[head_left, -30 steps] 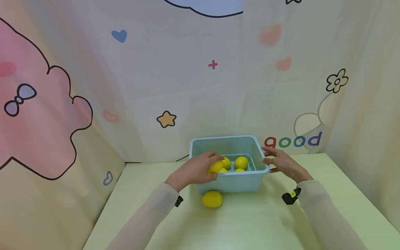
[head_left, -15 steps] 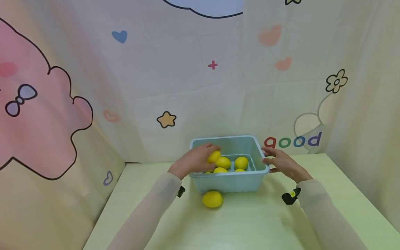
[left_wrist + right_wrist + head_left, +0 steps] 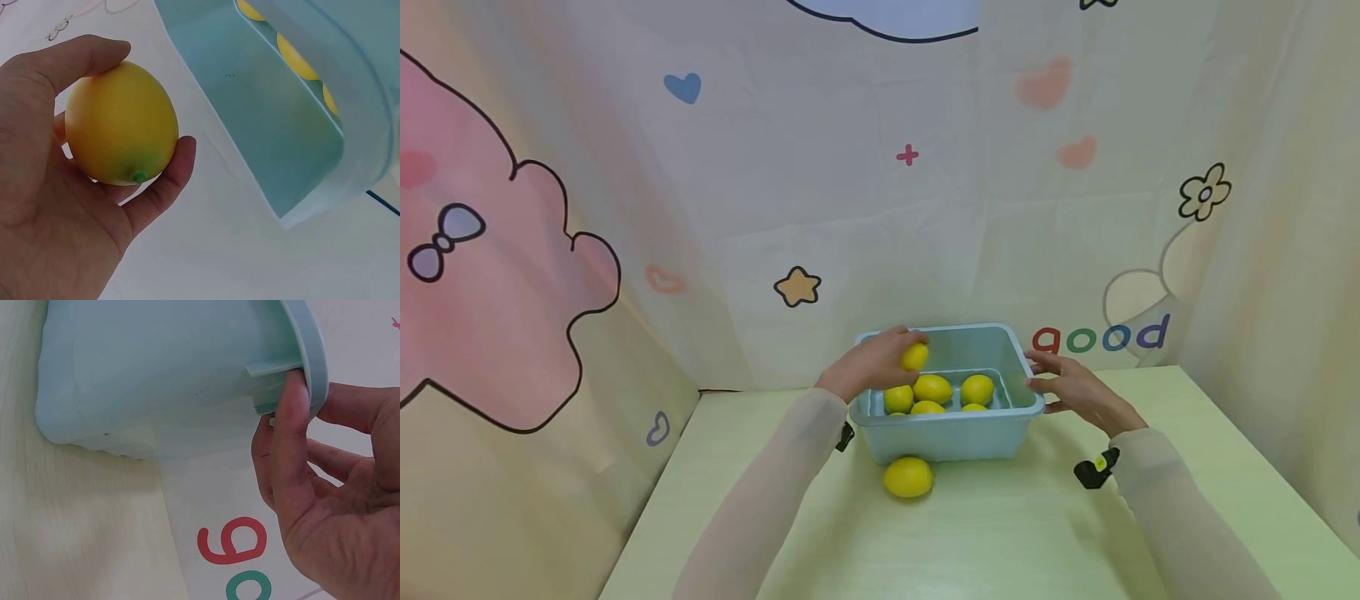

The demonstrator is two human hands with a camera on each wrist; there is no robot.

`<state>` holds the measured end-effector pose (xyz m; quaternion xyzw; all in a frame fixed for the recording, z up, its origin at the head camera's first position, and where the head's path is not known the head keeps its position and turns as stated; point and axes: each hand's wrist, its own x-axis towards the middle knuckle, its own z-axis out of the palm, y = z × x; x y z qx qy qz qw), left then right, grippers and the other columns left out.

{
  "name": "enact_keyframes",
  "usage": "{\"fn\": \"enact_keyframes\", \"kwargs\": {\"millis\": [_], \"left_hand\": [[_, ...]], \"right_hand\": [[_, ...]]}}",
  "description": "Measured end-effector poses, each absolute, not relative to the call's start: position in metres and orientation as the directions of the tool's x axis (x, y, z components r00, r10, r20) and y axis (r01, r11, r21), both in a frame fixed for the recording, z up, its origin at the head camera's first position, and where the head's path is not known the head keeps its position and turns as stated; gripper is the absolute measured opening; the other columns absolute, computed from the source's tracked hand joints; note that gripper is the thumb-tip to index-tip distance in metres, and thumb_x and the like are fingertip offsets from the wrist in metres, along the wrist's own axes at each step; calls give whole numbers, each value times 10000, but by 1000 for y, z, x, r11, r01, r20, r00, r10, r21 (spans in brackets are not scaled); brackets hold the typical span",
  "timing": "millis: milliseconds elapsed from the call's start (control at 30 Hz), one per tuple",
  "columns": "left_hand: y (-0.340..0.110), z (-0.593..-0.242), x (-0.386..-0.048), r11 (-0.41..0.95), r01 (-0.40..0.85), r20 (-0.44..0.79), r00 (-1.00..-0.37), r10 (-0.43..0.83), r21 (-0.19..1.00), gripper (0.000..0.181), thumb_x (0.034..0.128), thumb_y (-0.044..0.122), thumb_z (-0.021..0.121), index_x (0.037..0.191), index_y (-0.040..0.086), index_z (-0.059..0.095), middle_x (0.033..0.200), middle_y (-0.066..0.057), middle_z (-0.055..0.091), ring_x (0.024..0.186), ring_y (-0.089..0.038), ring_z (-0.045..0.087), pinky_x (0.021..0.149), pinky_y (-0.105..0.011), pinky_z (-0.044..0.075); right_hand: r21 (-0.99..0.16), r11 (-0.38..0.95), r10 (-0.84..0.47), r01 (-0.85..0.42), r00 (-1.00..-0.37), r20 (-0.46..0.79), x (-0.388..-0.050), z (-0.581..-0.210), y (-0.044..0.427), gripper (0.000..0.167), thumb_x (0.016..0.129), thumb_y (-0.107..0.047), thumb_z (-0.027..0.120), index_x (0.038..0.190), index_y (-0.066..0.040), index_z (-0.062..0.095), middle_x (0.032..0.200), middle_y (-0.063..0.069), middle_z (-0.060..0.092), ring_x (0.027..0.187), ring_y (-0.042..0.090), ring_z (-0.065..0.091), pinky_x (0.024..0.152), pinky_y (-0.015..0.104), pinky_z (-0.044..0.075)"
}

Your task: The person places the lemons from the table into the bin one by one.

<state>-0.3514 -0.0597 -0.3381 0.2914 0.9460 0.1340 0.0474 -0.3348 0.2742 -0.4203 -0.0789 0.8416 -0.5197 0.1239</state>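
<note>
My left hand grips a yellow lemon above the left part of a light blue plastic bin. In the left wrist view, thumb and fingers curl round that lemon, its green tip showing. Several other lemons lie inside the bin; the front wall partly hides some of them. On the right side my right hand pinches the bin's rim, with the thumb and fingers on either side of the rim in the right wrist view. One more lemon lies on the table just in front of the bin.
The bin stands on a pale green table near its back edge. Behind it hangs a printed curtain with hearts, a star and coloured letters, and curtains also flank both sides.
My left hand has lifted the lemon up from the other lemons in the bin, uncovering those at the left. The right hand stays at the rim, and the bin has not moved.
</note>
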Motion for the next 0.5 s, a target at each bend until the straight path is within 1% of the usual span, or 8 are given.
{"fn": "enact_keyframes", "kwargs": {"millis": [133,333,500], "left_hand": [[-57,-340,-359,800,523,-20,-833,552,294,561,914,282,662,1439,203,479,1315,-27,536,1010,-189,524,868,-320,514],[-51,-345,-370,800,512,-35,-836,548,312,542,909,315,678,1412,223,500,1300,2,552,1025,-179,521,871,-311,510],[-44,-348,-376,787,483,-54,-839,541,385,529,901,345,690,1385,225,513,1288,22,565,1036,-186,524,871,-322,510]], "right_hand": [[-894,449,-258,1,-957,-130,-335,-420,274,684,978,-177,566,1566,-113,225,1472,264,353,1174,429,537,882,433,587],[-895,446,-257,6,-957,-134,-336,-421,274,687,975,-181,573,1565,-113,229,1473,260,355,1168,425,533,871,406,590],[-897,442,-252,9,-958,-134,-336,-421,274,691,974,-176,574,1566,-108,225,1470,262,351,1162,429,536,872,413,591]]}}
